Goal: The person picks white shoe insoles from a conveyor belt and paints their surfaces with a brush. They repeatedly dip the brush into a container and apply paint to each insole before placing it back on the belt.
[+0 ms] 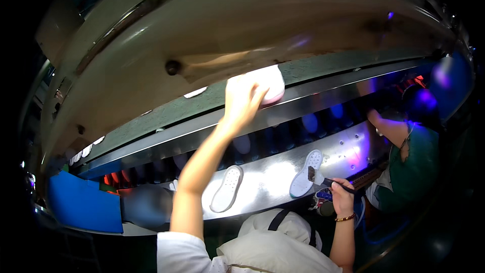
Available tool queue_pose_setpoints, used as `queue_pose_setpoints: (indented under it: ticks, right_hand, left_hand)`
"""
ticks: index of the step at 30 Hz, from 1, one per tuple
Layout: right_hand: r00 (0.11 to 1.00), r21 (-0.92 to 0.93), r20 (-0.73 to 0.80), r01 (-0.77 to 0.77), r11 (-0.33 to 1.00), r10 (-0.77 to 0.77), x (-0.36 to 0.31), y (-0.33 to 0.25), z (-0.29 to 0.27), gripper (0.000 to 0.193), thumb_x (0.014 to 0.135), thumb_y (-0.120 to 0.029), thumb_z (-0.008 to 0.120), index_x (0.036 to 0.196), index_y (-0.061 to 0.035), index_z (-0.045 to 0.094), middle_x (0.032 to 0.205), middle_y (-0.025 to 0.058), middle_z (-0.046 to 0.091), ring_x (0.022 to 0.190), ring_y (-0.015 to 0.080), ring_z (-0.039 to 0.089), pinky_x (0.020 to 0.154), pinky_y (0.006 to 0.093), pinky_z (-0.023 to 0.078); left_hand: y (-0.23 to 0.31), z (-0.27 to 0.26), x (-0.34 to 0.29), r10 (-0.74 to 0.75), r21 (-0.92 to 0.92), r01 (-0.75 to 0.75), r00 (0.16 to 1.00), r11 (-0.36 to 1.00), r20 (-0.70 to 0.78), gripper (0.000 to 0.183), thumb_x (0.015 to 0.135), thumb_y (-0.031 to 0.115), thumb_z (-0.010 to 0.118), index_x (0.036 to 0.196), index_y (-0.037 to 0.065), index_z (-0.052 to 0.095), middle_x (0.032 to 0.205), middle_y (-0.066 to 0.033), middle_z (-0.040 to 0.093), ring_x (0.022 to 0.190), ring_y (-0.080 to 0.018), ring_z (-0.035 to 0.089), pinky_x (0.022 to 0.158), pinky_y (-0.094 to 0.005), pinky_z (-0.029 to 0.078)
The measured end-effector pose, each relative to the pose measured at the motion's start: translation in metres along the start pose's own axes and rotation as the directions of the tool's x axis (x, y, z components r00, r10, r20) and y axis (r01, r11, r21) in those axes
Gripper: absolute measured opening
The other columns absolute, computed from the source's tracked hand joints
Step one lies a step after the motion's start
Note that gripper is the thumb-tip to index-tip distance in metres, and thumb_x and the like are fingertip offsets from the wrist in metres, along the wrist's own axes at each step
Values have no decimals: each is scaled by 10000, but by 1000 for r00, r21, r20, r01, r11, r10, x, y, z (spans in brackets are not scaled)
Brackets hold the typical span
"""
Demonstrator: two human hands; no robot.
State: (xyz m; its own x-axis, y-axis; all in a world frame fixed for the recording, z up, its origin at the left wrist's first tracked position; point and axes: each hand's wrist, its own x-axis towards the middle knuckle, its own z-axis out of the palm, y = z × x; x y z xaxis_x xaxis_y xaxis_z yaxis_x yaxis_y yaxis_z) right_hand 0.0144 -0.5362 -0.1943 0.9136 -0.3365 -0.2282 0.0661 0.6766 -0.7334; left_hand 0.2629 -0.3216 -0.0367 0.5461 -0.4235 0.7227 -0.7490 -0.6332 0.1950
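At one o'clock, the left hand meets a glaring white shoe part, finger grip unclear. At four, the right hand clasps a black-handled brush against a dotted white sole, seemingly part-brushed; six o'clock's grey-rimmed white sole lies untouched.

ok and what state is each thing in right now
Left hand: at the white piece, grip unclear
White piece: brightly lit, partly hidden
Right hand: closed around the brush
Brush: held, bristles over the right sole
Right sole: lying on metal ledge
Left sole: lying on metal ledge, untouched
Green belt: motion unclear
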Motion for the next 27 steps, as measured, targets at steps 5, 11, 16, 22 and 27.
queue_pose_setpoints:
  ticks: [5,11,16,22,27]
  right_hand:
    - [997,6,77,-2,1000,2,23,-6,21,150,701,53,545,850,51,566,845,131,588,770,182,559,751,260,429]
    - [942,79,315,92,993,-112,15,-36,62,191,693,19,541,881,51,557,892,175,583,856,238,557,847,337,395]
    - [908,-129,417,23,991,33,-5,-21,94,196,688,23,549,880,56,567,852,158,604,757,191,581,715,254,449]
    - [967,-385,242,20,923,80,23,5,121,143,689,-21,625,825,23,617,737,58,609,660,90,554,625,190,438]
    - [946,-594,323,224,772,-27,34,7,153,128,684,-23,629,798,33,614,694,48,608,622,76,550,561,187,442]
  left_hand:
    - [34,-41,-109,-799,-969,230,598,93,65,410,723,34,472,1113,-12,353,1070,-123,429,993,-204,432,869,-323,355]
    - [38,-56,-189,-324,-800,306,795,-516,513,822,642,404,640,1246,-10,267,1165,-196,430,1043,-276,471,888,-394,376]
    - [65,-31,-206,29,-218,333,602,-918,798,968,612,805,187,1285,112,254,1153,-246,414,988,-380,482,820,-572,361]
    - [94,-18,-201,-104,-337,375,522,-864,847,943,644,777,85,1241,86,320,1088,-197,475,930,-313,522,793,-485,424]
    - [104,-3,-202,-274,-435,314,445,-844,853,785,754,678,127,1231,92,338,1126,-133,466,1008,-253,479,858,-386,392]
